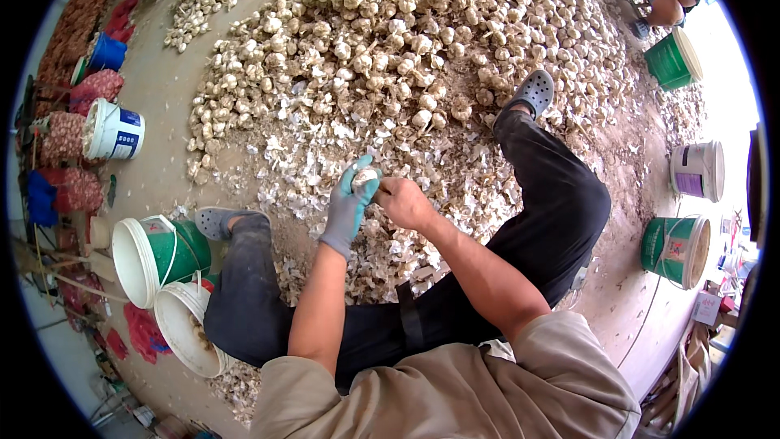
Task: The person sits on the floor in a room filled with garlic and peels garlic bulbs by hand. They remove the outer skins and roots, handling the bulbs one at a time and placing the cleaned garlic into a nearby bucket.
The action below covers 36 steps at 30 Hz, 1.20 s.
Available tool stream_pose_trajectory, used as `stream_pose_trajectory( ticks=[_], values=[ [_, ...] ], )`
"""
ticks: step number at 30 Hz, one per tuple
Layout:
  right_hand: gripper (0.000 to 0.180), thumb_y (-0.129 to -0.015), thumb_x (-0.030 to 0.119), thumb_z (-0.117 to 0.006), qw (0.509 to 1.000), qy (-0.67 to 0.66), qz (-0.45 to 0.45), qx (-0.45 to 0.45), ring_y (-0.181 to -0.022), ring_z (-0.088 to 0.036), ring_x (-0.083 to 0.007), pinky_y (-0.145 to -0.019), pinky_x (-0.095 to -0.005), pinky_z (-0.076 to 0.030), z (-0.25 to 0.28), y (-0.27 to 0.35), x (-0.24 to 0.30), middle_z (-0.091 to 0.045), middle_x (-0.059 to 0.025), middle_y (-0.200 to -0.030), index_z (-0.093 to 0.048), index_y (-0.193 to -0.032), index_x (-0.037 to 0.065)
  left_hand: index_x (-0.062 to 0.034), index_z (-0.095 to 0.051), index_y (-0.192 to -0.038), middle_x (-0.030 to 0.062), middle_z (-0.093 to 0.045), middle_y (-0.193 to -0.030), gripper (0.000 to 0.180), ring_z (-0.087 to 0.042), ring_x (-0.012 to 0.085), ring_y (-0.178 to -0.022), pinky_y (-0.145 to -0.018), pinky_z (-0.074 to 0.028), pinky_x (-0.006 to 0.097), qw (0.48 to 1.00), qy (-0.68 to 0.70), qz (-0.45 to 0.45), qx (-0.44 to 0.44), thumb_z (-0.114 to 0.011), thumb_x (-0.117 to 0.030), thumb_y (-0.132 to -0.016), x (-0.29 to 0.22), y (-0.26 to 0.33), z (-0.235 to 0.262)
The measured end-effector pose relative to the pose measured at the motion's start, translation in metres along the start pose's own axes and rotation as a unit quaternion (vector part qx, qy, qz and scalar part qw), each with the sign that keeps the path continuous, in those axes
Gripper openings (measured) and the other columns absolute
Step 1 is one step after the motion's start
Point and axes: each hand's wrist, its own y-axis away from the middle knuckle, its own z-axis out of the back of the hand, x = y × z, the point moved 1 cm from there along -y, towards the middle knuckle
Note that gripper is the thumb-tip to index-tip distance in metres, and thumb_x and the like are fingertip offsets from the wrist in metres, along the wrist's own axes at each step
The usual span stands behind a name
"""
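The gloved left hand (351,199) is curled around a garlic bulb (365,176), and the bare right hand (404,202) pinches the same bulb from beside it, both held over the lap. Ahead lies a big garlic heap (406,41) on the floor (162,106) strewn with papery skins (317,154). A green bucket (158,254) and a white bucket (188,327) stand by the left knee.

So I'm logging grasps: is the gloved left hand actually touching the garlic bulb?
Touching. The head view shows the gloved left hand with its fingers wrapped around the garlic bulb, no gap visible; the bare right hand meets it from the other side.
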Motion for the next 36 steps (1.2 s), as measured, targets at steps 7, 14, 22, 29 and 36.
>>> stream_pose_trajectory(
  ticks=[7, 14, 22, 29, 36],
  values=[
    [0.024, -0.094, 0.022, -0.059, 0.992, -0.115, 0.019, 0.038, -0.065, -0.051, -0.0149, -0.063, -0.0344, -0.046, -0.033, 0.017, -0.007, -0.056, -0.0090, -0.070, -0.058, -0.082, 0.001, 0.0043, -0.063, -0.103, 0.0129, -0.069, -0.084, 0.024, -0.067, 0.0244, -0.069, -0.059, -0.058, 0.032, 0.971, 0.153, 0.052, -0.177, -0.062, -0.017, -0.092, 0.013, -0.009, 0.001],
    [0.021, -0.089, 0.019, -0.058, 0.998, -0.065, 0.021, -0.011, -0.069, -0.063, -0.0257, -0.070, -0.0399, -0.052, 0.004, 0.006, -0.006, -0.066, -0.0185, -0.076, -0.067, -0.089, 0.000, 0.0009, -0.058, -0.124, 0.0137, -0.065, -0.116, 0.049, -0.063, 0.0240, -0.102, -0.093, -0.052, 0.036, 0.942, 0.321, 0.096, -0.001, -0.053, -0.040, -0.098, -0.021, 0.000, -0.012],
    [0.018, -0.091, 0.022, -0.059, 0.995, 0.034, 0.092, -0.011, -0.068, -0.065, -0.0285, -0.067, -0.0421, -0.053, -0.020, 0.019, 0.007, -0.065, -0.0186, -0.075, -0.067, -0.092, 0.006, 0.0019, -0.063, -0.110, 0.0133, -0.069, -0.096, 0.040, -0.066, 0.0227, -0.086, -0.076, -0.057, 0.036, 0.991, 0.051, 0.076, -0.101, -0.063, -0.035, -0.092, 0.015, -0.008, 0.008],
    [0.017, -0.090, 0.022, -0.057, 0.994, 0.095, 0.045, -0.003, -0.070, -0.068, -0.0311, -0.070, -0.0436, -0.056, 0.011, 0.008, -0.003, -0.069, -0.0136, -0.076, -0.071, -0.092, 0.013, -0.0029, -0.061, -0.112, 0.0078, -0.066, -0.090, 0.060, -0.063, 0.0231, -0.093, -0.086, -0.053, 0.037, 0.978, 0.189, 0.088, -0.021, -0.060, -0.058, -0.087, -0.010, -0.004, -0.006],
    [0.015, -0.086, 0.012, -0.054, 0.954, 0.255, 0.157, -0.002, -0.062, -0.065, -0.0287, -0.059, -0.0447, -0.054, -0.021, 0.016, 0.005, -0.065, -0.0106, -0.066, -0.066, -0.080, 0.009, 0.0008, -0.066, -0.095, 0.0096, -0.067, -0.084, 0.034, -0.064, 0.0217, -0.077, -0.073, -0.054, 0.035, 0.984, 0.060, 0.089, -0.140, -0.068, -0.033, -0.089, 0.021, -0.008, 0.006]
  ],
)
